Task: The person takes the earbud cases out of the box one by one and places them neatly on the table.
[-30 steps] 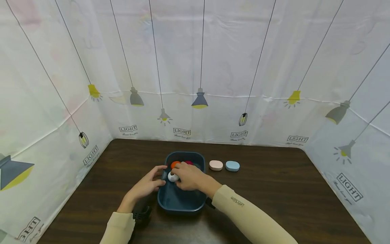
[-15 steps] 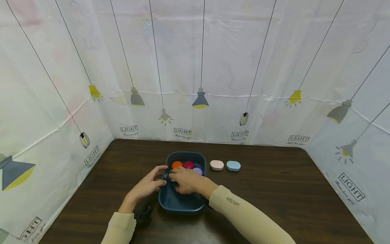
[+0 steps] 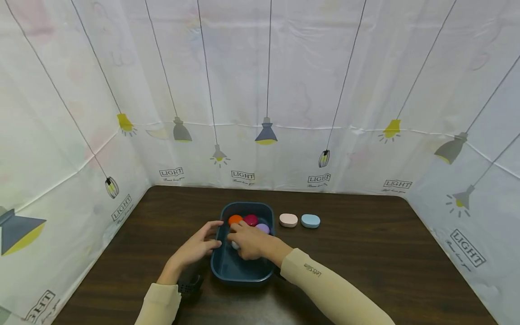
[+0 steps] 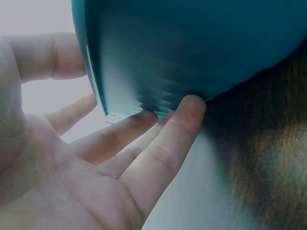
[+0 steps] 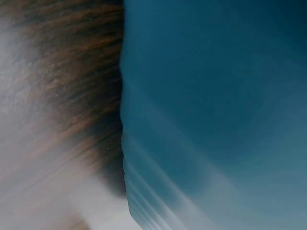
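In the head view, a dark blue bin stands on the table, with an orange round piece, a crimson one and a lavender one toward its back. My right hand reaches into the bin, its fingers round a white rounded piece that they mostly cover. The left hand is at the bin's left side. In the left wrist view its fairly straight fingers touch the bin's outer wall. The right wrist view shows only bin wall and table, no fingers.
Right of the bin lie a pale pink oval piece and a light blue one, side by side on the dark wood table. A white sheet printed with lamps encloses the table at the back and sides.
The white piece has shifted slightly toward me and to the right under my right hand. The lavender piece, covered a second ago, shows now. My left hand stays in place.
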A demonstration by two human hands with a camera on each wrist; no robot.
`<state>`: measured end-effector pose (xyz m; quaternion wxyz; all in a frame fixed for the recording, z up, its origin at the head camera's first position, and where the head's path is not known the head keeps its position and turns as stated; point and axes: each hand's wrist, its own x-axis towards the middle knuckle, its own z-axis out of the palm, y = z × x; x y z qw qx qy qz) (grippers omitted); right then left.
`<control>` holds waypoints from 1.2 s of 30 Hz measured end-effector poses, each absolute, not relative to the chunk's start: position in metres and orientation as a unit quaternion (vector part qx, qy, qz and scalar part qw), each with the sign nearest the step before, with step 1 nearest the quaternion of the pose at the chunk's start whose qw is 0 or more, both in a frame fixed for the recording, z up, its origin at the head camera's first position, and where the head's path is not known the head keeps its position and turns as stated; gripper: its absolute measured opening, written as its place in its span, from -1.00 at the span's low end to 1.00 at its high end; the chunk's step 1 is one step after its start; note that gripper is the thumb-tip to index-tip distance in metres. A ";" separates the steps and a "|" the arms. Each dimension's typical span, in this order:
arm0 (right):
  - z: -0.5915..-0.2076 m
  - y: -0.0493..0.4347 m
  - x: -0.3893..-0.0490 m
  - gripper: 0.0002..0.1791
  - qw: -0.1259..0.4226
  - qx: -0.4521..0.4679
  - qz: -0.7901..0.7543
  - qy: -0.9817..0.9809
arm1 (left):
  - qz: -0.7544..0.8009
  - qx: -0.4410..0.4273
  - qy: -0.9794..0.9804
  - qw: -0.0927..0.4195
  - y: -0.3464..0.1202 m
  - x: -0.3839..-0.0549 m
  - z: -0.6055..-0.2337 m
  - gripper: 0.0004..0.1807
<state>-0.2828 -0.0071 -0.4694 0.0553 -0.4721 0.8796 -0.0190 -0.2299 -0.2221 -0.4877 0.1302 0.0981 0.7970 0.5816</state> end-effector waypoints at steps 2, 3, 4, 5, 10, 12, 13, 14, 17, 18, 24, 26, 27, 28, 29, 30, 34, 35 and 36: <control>-0.468 -0.006 -0.282 -0.62 0.065 -0.468 -0.022 0.881 | 0.581 0.097 0.797 0.130 -0.222 -0.230 -0.487 -0.35; -0.468 -0.006 -0.281 -0.62 0.070 -0.466 -0.023 0.882 | 0.580 0.097 0.798 0.130 -0.222 -0.230 -0.487 -0.35; -0.468 -0.006 -0.281 -0.62 0.074 -0.464 -0.023 0.883 | 0.580 0.097 0.798 0.130 -0.223 -0.230 -0.487 -0.35; -0.467 -0.006 -0.281 -0.61 0.077 -0.461 -0.021 0.884 | 0.579 0.097 0.799 0.129 -0.223 -0.230 -0.487 -0.35; -0.466 -0.005 -0.279 -0.60 0.089 -0.453 -0.012 0.887 | 0.574 0.095 0.803 0.126 -0.224 -0.231 -0.487 -0.36; -0.465 -0.004 -0.278 -0.60 0.094 -0.449 -0.010 0.888 | 0.573 0.094 0.805 0.126 -0.224 -0.230 -0.486 -0.35; -0.465 -0.004 -0.278 -0.60 0.095 -0.448 -0.009 0.889 | 0.573 0.093 0.805 0.126 -0.223 -0.230 -0.486 -0.35; -0.465 -0.003 -0.277 -0.60 0.096 -0.448 -0.008 0.889 | 0.572 0.092 0.805 0.126 -0.223 -0.230 -0.486 -0.35; -0.464 -0.002 -0.275 -0.60 0.097 -0.450 -0.005 0.888 | 0.569 0.090 0.808 0.126 -0.223 -0.230 -0.486 -0.35; -0.464 -0.002 -0.274 -0.60 0.097 -0.451 -0.002 0.887 | 0.568 0.089 0.809 0.125 -0.223 -0.230 -0.486 -0.35; -0.459 0.002 -0.268 -0.59 0.098 -0.455 -0.001 0.885 | 0.564 0.088 0.811 0.125 -0.222 -0.230 -0.487 -0.36; -0.456 0.004 -0.265 -0.60 0.097 -0.455 -0.008 0.885 | 0.565 0.088 0.811 0.126 -0.222 -0.230 -0.487 -0.36; -0.455 0.005 -0.264 -0.60 0.094 -0.455 -0.011 0.885 | 0.565 0.087 0.811 0.126 -0.222 -0.230 -0.487 -0.36; -0.454 0.006 -0.262 -0.61 0.091 -0.456 -0.015 0.885 | 0.566 0.087 0.810 0.126 -0.222 -0.230 -0.487 -0.36; -0.452 0.007 -0.261 -0.61 0.086 -0.457 -0.017 0.885 | 0.566 0.086 0.810 0.126 -0.221 -0.230 -0.487 -0.36; -0.451 0.009 -0.260 -0.61 0.082 -0.457 -0.020 0.885 | 0.566 0.085 0.810 0.125 -0.221 -0.229 -0.487 -0.36; -0.444 0.016 -0.255 -0.62 0.065 -0.459 -0.037 0.885 | 0.568 0.083 0.809 0.125 -0.221 -0.229 -0.486 -0.36; -0.442 0.018 -0.253 -0.62 0.061 -0.460 -0.041 0.885 | 0.568 0.084 0.809 0.126 -0.221 -0.228 -0.485 -0.36; -0.441 0.020 -0.252 -0.62 0.057 -0.461 -0.046 0.884 | 0.568 0.085 0.809 0.127 -0.221 -0.228 -0.485 -0.36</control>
